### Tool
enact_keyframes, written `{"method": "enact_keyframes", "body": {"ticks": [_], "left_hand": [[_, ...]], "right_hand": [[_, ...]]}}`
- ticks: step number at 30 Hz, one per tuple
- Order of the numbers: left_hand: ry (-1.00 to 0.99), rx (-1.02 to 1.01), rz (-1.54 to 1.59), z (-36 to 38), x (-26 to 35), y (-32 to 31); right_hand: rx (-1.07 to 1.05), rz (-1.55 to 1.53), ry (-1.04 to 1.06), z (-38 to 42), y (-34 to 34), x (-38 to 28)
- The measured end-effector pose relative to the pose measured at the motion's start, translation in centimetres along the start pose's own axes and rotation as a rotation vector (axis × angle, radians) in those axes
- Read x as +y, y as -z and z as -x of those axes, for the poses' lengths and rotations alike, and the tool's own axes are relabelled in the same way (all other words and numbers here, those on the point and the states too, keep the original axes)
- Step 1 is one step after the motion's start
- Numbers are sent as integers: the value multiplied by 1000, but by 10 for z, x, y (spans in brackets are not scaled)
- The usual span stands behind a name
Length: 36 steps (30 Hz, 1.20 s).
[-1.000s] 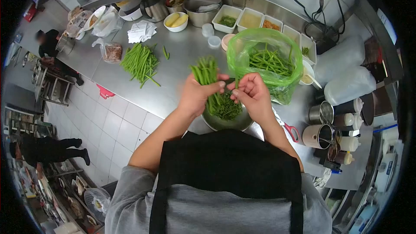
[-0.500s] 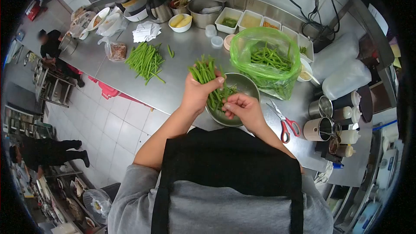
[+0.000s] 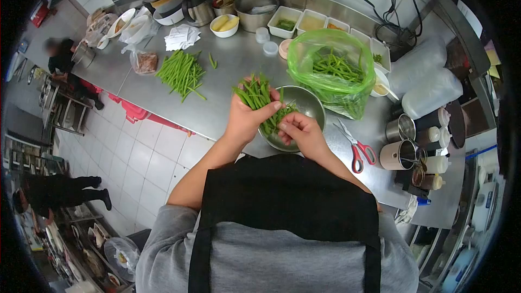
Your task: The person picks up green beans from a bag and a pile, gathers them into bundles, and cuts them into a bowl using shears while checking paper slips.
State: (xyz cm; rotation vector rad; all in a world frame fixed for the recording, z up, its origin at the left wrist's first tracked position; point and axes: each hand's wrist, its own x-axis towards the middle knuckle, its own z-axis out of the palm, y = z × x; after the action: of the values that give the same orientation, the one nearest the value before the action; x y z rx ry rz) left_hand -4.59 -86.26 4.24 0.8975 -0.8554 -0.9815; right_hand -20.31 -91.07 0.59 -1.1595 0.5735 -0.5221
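My left hand (image 3: 242,118) is wrapped round a bunch of green beans (image 3: 255,93), holding it over the left side of a metal bowl (image 3: 312,106). Thumb and fingers of my right hand (image 3: 302,133) are pinched at the lower ends of the bunch, on a green bean tip that is mostly hidden. Small bean pieces show inside the bowl beneath my hands. A green plastic bag (image 3: 304,54) with more beans stands behind the bowl. Red-handled scissors (image 3: 358,149) lie to the right of my right hand.
A pile of beans (image 3: 180,75) lies on the steel counter (image 3: 228,59), left of my hands. White food tubs (image 3: 285,21) line the back. Metal containers (image 3: 399,154) and bottles stand at right. Two people are at the left, one at a rear counter (image 3: 62,57).
My right hand has shifted slightly up and left against the bean ends. The left hand still holds the bunch, now a little lower and tilted. The whole view has shifted slightly.
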Motion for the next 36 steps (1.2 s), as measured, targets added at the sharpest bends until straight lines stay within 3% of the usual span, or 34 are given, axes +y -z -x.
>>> {"method": "enact_keyframes", "body": {"ticks": [2, 6, 10, 13, 16, 19, 23, 26, 29, 35, 36], "left_hand": [[-35, 15, -3, 1, -4, 1], [-90, 28, -82, 0, -4, 3], [-60, -10, -248, 2, 2, 7], [-9, -31, -349, 3, 4, 8], [20, -74, -603, 6, 2, 16], [55, -148, -869, 12, 20, 10], [18, -246, -1102, 18, 32, 11], [348, -252, -1067, 20, 49, 0], [55, -315, -1109, 24, 33, 15], [44, -361, -1164, 23, 34, 19], [99, -335, -1097, 21, 38, 18]], "right_hand": [[-41, -300, -53, -5, 4, 13], [113, -659, 24, -14, 10, 20], [206, 238, 197, -12, 25, 3], [350, 1174, 701, -8, 21, -11], [398, 1102, 769, -1, 7, -29], [189, 1315, 753, 3, 16, -30], [184, 1389, 700, 7, 7, -22], [52, 1466, 690, 8, 6, -8], [6, 1493, 715, 8, 5, -2], [-44, 1457, 678, 10, -2, -8], [-29, 1264, 655, 7, 1, -8]]}}
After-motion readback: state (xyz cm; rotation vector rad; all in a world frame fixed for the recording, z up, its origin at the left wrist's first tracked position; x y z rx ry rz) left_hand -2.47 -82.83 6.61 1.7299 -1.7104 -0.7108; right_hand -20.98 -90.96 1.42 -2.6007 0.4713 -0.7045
